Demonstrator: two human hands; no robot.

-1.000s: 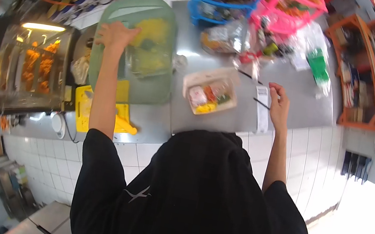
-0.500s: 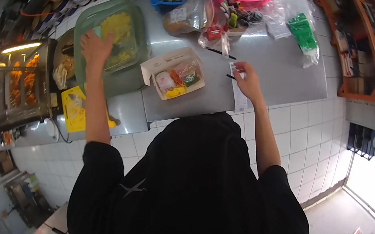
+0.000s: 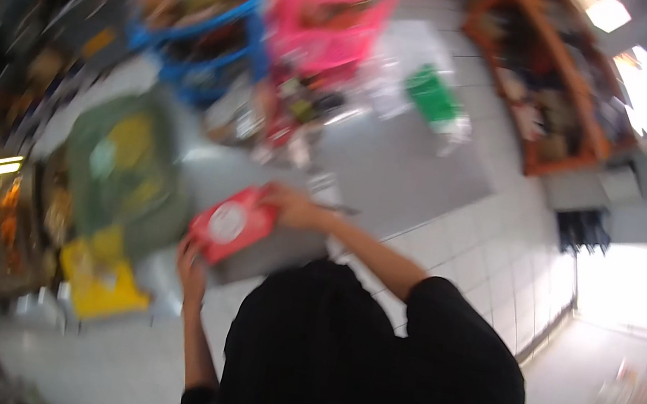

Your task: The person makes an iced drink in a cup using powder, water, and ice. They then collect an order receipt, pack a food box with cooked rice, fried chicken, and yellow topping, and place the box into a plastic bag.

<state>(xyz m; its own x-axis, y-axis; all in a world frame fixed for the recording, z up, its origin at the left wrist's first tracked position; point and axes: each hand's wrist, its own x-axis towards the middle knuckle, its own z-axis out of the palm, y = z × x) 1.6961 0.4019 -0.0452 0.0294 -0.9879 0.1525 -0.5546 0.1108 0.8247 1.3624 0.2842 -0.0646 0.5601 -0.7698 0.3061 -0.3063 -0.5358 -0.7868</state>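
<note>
A takeaway food box [image 3: 235, 225] with a red lid and a round white label lies closed on the steel table. My left hand [image 3: 193, 261] grips its near left corner, fingers bent against the edge. At the far right corner, my right hand [image 3: 288, 206] holds the box with its fingers curled over the lid. The food inside is hidden under the lid. A paper slip [image 3: 326, 189] lies just beyond my right hand, with a dark pen [image 3: 346, 209] beside it. Motion blurs the whole view.
Left of the box stands a large green tub [image 3: 87, 191] with yellow food in it. A yellow board [image 3: 96, 287] lies nearer. Blue baskets [image 3: 201, 59] and pink baskets [image 3: 325, 21] stand at the back, with a green packet [image 3: 433, 96] to their right.
The open box is now closed, its red lid showing. My left hand has left the green tub and my right hand the paper slip; both are on the box. The view has shifted.
</note>
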